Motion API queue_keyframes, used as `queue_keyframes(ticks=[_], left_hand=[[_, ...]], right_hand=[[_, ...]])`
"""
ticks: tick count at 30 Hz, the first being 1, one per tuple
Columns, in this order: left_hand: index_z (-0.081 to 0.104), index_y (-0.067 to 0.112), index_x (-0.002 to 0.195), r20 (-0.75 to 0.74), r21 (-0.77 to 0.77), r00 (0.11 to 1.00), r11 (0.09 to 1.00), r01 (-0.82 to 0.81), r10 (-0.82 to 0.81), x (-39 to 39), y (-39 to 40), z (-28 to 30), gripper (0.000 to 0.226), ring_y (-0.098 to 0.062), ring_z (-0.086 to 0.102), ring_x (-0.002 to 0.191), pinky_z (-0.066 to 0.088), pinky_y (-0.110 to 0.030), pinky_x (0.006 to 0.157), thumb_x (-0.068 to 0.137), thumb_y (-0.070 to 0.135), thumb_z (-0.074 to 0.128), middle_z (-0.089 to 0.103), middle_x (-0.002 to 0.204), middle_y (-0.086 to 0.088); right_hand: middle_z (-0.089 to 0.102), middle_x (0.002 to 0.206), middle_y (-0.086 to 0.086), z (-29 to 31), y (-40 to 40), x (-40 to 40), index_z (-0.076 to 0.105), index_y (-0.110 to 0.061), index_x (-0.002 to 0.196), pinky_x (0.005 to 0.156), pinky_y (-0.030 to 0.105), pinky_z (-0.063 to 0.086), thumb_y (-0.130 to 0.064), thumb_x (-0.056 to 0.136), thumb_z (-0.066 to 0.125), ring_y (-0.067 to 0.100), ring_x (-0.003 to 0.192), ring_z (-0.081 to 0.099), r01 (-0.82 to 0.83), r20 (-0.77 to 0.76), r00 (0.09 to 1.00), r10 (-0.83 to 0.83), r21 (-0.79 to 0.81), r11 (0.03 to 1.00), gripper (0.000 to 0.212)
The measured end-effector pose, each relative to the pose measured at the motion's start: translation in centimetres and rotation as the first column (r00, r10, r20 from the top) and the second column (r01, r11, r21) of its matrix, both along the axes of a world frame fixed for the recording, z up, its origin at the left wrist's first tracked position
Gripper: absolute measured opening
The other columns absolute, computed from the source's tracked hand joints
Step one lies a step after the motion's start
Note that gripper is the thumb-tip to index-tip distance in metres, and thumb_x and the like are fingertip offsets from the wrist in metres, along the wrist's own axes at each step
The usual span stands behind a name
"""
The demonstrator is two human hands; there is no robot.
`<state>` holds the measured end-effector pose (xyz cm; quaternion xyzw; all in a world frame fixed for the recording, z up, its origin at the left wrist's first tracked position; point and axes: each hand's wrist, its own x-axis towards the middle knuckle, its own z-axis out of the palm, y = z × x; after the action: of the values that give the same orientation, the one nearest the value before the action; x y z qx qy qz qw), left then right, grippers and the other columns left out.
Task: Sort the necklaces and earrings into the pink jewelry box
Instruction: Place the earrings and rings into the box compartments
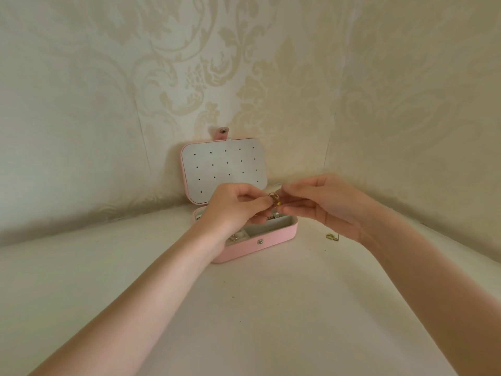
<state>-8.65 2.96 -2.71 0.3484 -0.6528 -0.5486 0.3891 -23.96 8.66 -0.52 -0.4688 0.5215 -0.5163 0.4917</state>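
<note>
The pink jewelry box (273, 244) stands open on the white surface, its lid (225, 169) upright with a white panel dotted with small holes. Both hands hover just above the box's back right part. My left hand (233, 210) and my right hand (325, 204) each pinch a small gold earring (274, 198) between their fingertips. A sparkly piece (235, 237) lies in a front compartment, partly hidden by my left wrist. Some chain-like jewelry (271, 217) shows in the back compartment under my fingers.
Another small gold earring (331, 236) lies on the surface to the right of the box, below my right hand. Patterned cream walls meet in a corner directly behind the box. White surface spreads out in front of the box, between my forearms.
</note>
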Motion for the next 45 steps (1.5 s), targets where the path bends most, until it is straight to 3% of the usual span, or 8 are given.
queue_keyframes(ticks=[7, 15, 18, 21, 26, 34, 41, 45], left_hand=[[0.066, 0.01, 0.071, 0.032, -0.157, 0.999, 0.987, -0.032, 0.038, -0.1, -0.5, -0.2, 0.014, -0.008, 0.064, 0.058, 0.054, -0.015, 0.06, 0.081, 0.001, 0.065, 0.067, 0.062, -0.003], [0.068, 0.006, 0.078, -0.119, -0.074, 0.992, 0.996, -0.057, 0.048, 1.0, -1.8, -0.3, 0.008, -0.006, 0.065, 0.064, 0.053, -0.013, 0.067, 0.083, 0.001, 0.063, 0.069, 0.072, -0.006], [0.069, 0.007, 0.078, -0.101, -0.081, 0.994, 0.996, -0.049, 0.04, 1.0, -1.8, -0.3, 0.008, -0.006, 0.066, 0.065, 0.053, -0.013, 0.066, 0.082, 0.002, 0.064, 0.07, 0.071, -0.004], [0.067, 0.008, 0.077, -0.082, -0.115, 0.994, 0.99, -0.081, 0.071, 1.1, -1.8, -0.2, 0.01, -0.003, 0.063, 0.059, 0.049, -0.01, 0.057, 0.084, 0.002, 0.062, 0.068, 0.07, -0.006], [0.066, 0.009, 0.076, -0.049, -0.148, 0.994, 0.984, -0.103, 0.097, 1.6, -2.0, -0.2, 0.013, 0.0, 0.062, 0.056, 0.047, -0.01, 0.054, 0.085, 0.002, 0.06, 0.067, 0.069, -0.005], [0.067, 0.01, 0.073, -0.004, -0.2, 0.992, 0.972, -0.123, 0.125, 1.5, -2.3, -0.5, 0.012, -0.007, 0.063, 0.061, 0.054, -0.016, 0.063, 0.082, 0.005, 0.064, 0.068, 0.064, -0.002], [0.067, 0.011, 0.075, 0.031, -0.123, 0.993, 0.986, -0.113, 0.118, 1.6, -2.2, -0.7, 0.009, -0.014, 0.066, 0.069, 0.055, -0.032, 0.077, 0.083, 0.008, 0.064, 0.07, 0.065, 0.001], [0.068, 0.007, 0.082, 0.038, -0.077, 0.995, 0.993, -0.093, 0.096, 1.5, -2.2, -0.8, 0.004, -0.016, 0.069, 0.079, 0.05, -0.04, 0.09, 0.084, 0.009, 0.064, 0.073, 0.077, -0.004]], right_hand=[[0.068, 0.069, 0.006, -0.7, -0.5, 0.5, 0.065, -0.003, 0.082, 0.057, 0.016, 0.053, 0.003, 0.08, 0.064, 0.011, 0.059, 0.065, 0.046, 0.011, 0.999, -0.045, -0.003, 0.999, 0.007], [0.062, 0.064, 0.006, -1.6, -1.3, -0.1, 0.066, 0.002, 0.094, 0.057, 0.015, 0.052, 0.005, 0.085, 0.057, 0.01, 0.056, 0.059, 0.112, 0.196, 0.975, -0.102, -0.04, 0.993, 0.013], [0.062, 0.066, 0.007, -1.8, -1.5, 0.1, 0.067, -0.002, 0.084, 0.062, 0.017, 0.054, 0.006, 0.08, 0.063, 0.012, 0.057, 0.059, 0.173, -0.049, 0.983, -0.178, -0.088, 0.981, 0.01], [0.063, 0.065, 0.008, -2.5, -2.4, 0.3, 0.069, -0.005, 0.08, 0.059, 0.015, 0.049, 0.003, 0.078, 0.066, 0.019, 0.058, 0.057, 0.257, -0.495, 0.805, -0.327, -0.206, 0.944, 0.008], [0.066, 0.07, 0.011, -3.4, -3.7, 0.5, 0.07, -0.005, 0.086, 0.056, 0.017, 0.051, 0.002, 0.08, 0.062, 0.015, 0.055, 0.059, 0.249, -0.635, 0.687, -0.353, -0.25, 0.936, 0.013], [0.063, 0.064, 0.005, -2.4, -3.9, 0.4, 0.071, -0.007, 0.079, 0.053, 0.013, 0.046, 0.001, 0.077, 0.069, 0.01, 0.053, 0.055, 0.226, -0.521, 0.8, -0.296, -0.195, 0.954, 0.008], [0.069, 0.07, 0.01, -1.6, -3.4, 0.6, 0.066, 0.005, 0.088, 0.057, 0.013, 0.054, 0.006, 0.083, 0.059, 0.011, 0.06, 0.067, 0.086, 0.078, 0.993, -0.086, 0.011, 0.996, 0.009], [0.071, 0.077, 0.012, -1.2, -3.3, 0.9, 0.065, 0.008, 0.092, 0.062, 0.015, 0.055, 0.009, 0.083, 0.056, 0.013, 0.066, 0.069, 0.006, 0.11, 0.994, -0.006, 0.003, 1.0, 0.013]])
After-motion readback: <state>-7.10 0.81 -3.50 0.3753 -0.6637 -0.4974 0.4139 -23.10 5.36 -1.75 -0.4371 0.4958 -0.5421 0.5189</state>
